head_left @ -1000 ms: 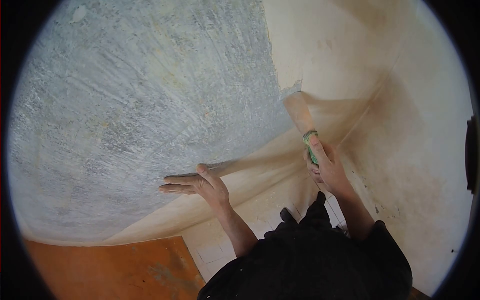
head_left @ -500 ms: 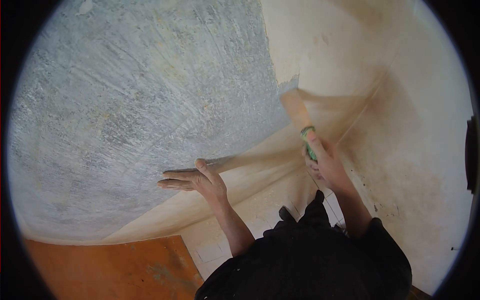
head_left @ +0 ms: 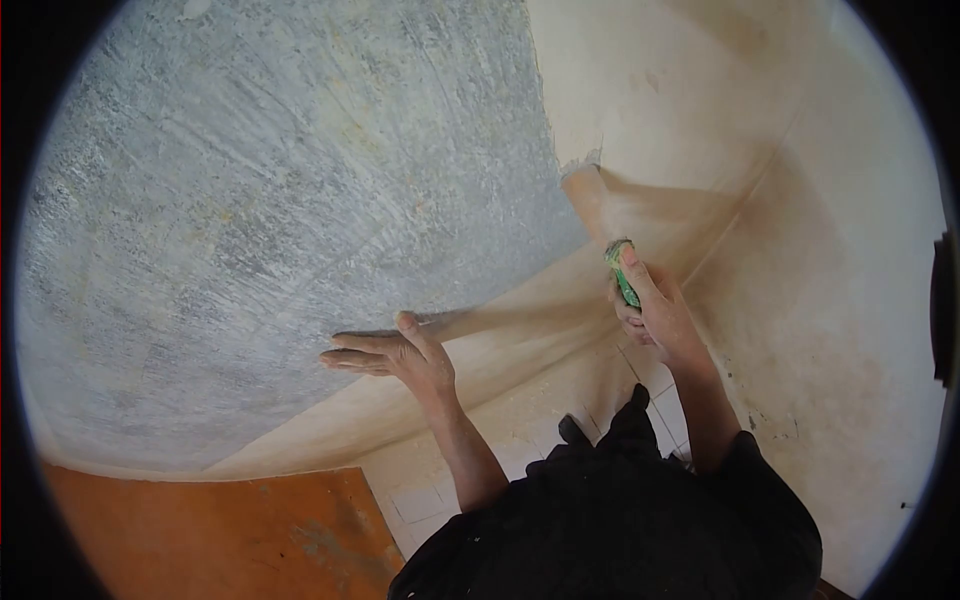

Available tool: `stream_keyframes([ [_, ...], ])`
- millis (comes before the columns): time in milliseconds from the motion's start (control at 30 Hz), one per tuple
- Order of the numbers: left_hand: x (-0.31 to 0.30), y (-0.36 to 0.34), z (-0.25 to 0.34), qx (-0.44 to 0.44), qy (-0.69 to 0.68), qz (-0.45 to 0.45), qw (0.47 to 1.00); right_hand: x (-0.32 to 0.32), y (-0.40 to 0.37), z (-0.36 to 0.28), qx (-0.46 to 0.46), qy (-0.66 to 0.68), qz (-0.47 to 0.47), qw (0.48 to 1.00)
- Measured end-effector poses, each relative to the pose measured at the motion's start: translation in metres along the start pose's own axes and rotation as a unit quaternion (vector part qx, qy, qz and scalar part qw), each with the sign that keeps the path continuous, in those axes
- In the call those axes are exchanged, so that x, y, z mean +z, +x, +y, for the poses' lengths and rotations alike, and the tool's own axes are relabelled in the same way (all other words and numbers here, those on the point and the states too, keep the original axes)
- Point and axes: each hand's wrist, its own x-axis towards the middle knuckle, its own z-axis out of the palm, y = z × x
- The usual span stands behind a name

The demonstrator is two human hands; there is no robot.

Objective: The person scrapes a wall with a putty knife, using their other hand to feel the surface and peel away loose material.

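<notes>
In my right hand (head_left: 655,308) is a scraper (head_left: 590,205) with a green handle, my fingers wrapped round the grip and the thumb lying along it. Its broad blade meets the wall where a cream coating (head_left: 650,90) borders the bare grey surface (head_left: 300,190). A small ragged edge of coating shows at the blade's tip. My left hand (head_left: 405,355) rests against the lower part of the grey area, fingers stretched out to the left and thumb raised, holding nothing.
An adjoining cream wall (head_left: 840,330) meets this one in a corner at the right. An orange panel (head_left: 220,530) lies at the lower left. White floor tiles (head_left: 425,500) show below, and dark shoes (head_left: 575,430) stand near the wall's foot.
The scraper blade has moved slightly upward against the coating's edge, and the grey notch there looks mostly covered by it. My left hand stays nearly in place.
</notes>
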Motion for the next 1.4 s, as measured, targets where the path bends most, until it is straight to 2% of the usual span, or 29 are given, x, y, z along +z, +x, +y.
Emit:
stream_keyframes([
  [67,0.000,0.004,0.002,-0.012,-0.007,0.000,1.000,0.001,0.003,0.002,-0.005,0.000,0.014,1.000],
  [167,0.000,0.001,-0.005,0.029,0.000,0.005,1.000,0.003,0.000,-0.003,-0.013,0.004,0.021,1.000],
  [333,0.002,0.001,-0.006,0.005,-0.003,-0.001,1.000,0.000,-0.003,-0.005,-0.005,-0.014,0.029,0.999],
  [433,0.000,0.000,-0.002,0.004,-0.014,-0.008,1.000,-0.001,-0.005,-0.016,-0.018,-0.003,0.002,1.000],
  [533,-0.005,0.000,0.007,-0.025,-0.022,-0.017,0.999,-0.001,-0.003,0.001,-0.025,0.009,0.028,0.999],
  [600,0.000,0.002,0.001,-0.010,-0.023,-0.007,1.000,0.002,0.002,0.000,-0.030,0.011,0.044,0.999],
  [700,-0.001,0.003,0.000,-0.005,-0.011,-0.007,1.000,0.002,0.000,-0.008,-0.030,0.010,0.017,0.999],
  [833,-0.003,0.000,0.000,-0.002,-0.007,-0.012,1.000,0.004,-0.002,0.000,-0.015,-0.011,0.038,0.999],
  [933,-0.001,0.001,-0.004,0.014,-0.008,-0.004,1.000,0.008,0.001,-0.009,-0.022,0.021,-0.007,1.000],
  [1233,-0.001,0.001,0.000,-0.015,-0.007,-0.011,1.000,0.005,0.002,-0.007,-0.030,0.000,0.003,1.000],
  [1300,-0.003,-0.002,-0.001,-0.017,-0.004,-0.016,1.000,-0.001,-0.003,0.002,0.004,-0.020,0.025,0.999],
  [1400,-0.002,0.002,0.004,-0.020,-0.010,-0.009,1.000,0.004,0.003,-0.015,-0.013,0.000,-0.007,1.000],
])
